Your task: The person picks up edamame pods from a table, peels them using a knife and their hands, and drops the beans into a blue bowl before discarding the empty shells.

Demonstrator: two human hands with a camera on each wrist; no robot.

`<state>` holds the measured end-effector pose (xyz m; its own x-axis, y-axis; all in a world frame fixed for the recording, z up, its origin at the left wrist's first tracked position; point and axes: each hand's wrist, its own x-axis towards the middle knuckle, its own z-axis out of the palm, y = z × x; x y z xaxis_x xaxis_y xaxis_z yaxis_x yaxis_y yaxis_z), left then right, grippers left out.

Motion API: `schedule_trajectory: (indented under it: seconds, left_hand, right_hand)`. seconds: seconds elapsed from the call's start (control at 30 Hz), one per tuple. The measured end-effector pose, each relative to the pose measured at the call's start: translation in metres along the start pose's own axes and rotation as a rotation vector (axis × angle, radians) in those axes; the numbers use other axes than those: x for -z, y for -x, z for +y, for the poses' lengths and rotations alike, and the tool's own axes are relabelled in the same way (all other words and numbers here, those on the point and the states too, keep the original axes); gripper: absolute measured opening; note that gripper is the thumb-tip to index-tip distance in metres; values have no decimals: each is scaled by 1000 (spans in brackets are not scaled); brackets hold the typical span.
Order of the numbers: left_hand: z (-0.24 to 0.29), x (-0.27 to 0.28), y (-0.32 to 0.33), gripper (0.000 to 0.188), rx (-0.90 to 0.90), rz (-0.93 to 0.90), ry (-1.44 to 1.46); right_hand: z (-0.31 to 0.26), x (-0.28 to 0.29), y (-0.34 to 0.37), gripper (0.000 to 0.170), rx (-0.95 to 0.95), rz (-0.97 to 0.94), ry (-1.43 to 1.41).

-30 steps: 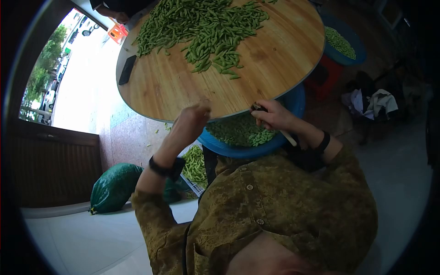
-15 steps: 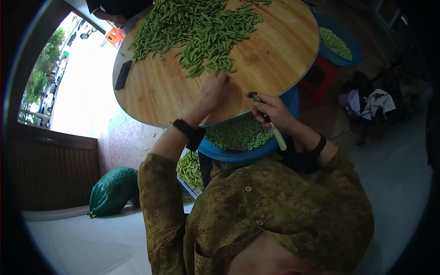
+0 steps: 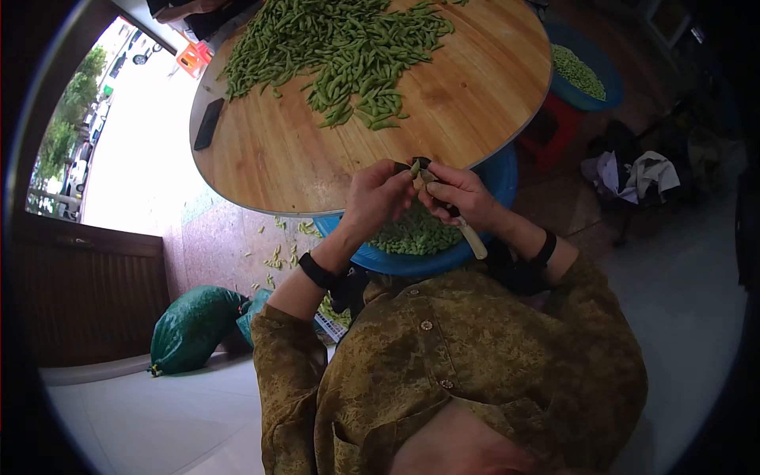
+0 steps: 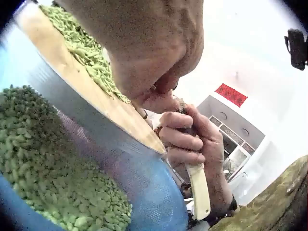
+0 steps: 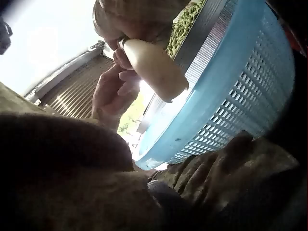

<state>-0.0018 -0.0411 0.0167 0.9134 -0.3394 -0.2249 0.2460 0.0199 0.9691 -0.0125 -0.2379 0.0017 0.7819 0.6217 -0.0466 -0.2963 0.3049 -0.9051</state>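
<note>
Over the near edge of the round wooden table (image 3: 467, 103), my two hands meet. My left hand (image 3: 376, 190) pinches a green bean pod (image 3: 416, 168) between thumb and finger. A tool with a cream handle (image 3: 475, 241) and a dark upper end is gripped in my right hand (image 3: 463, 194), held close against the pod. The handle's end sticks out below the curled fingers in the left wrist view; what the tool's working end looks like is mostly hidden by fingers. Below the hands, a blue mesh basket (image 5: 216, 96) holds shelled green beans (image 4: 43, 163).
A big heap of pods (image 3: 340, 55) covers the table's far side, with a flat dark object (image 3: 208, 124) near its left edge. Another blue basin (image 3: 616, 75) of beans stands at right by a red stool (image 3: 554, 131). Green sacks (image 3: 194, 328) and scattered pods (image 3: 277, 259) lie left.
My left hand reached forward to the heap, then came back to my right hand with a pod. The right hand stayed near the table edge, still gripping the tool.
</note>
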Motion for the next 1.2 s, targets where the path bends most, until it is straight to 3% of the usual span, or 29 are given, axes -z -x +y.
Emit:
schedule_trajectory:
  seconds: [0.17,0.23,0.27,0.33,0.47,0.53,0.57,0.63,0.67,0.73,0.77,0.83,0.97,1.03,1.17,1.2]
  left_hand:
    - [-9,2,3,14,-49,43,0]
    - [-10,1,5,15,-100,33,-18]
    - [-11,-1,6,15,-101,34,-17]
    - [-12,-4,8,16,-235,68,-53]
    - [-12,-2,6,14,-225,79,27]
    - [-7,5,5,13,-60,-59,272]
    - [-7,5,4,13,-60,-57,273]
    - [-7,5,4,12,113,-202,569]
    - [-10,5,3,12,114,-202,571]
    - [-23,5,-3,12,84,-64,389]
    - [-28,6,-5,12,81,-63,390]
    - [-34,4,-6,11,60,2,270]
    - [-28,-1,-1,11,55,16,215]
    - [-23,-2,2,11,52,-11,251]
    - [-10,7,18,12,70,22,296]
    - [-3,22,28,11,-8,56,3]
  right_hand:
    - [0,0,0,43,-27,-26,-53]
    - [-2,0,0,27,-2,-23,-58]
    - [-2,0,0,27,-3,-24,-57]
    - [-1,1,0,40,16,-12,-1]
    - [-6,-3,-2,38,26,44,-38]
    - [-6,5,-1,35,-42,-43,-86]
    - [-5,6,0,35,-43,-45,-86]
    - [-3,6,2,27,172,9,537]
    - [2,8,1,27,170,9,537]
    - [9,9,-2,18,690,37,1261]
    - [8,10,-1,18,690,34,1264]
    - [-1,3,3,16,244,-2,826]
    - [-5,4,-7,18,131,148,596]
    - [-3,6,-10,18,-130,194,373]
    - [1,3,-14,18,51,131,503]
    - [3,9,-13,20,-15,96,506]
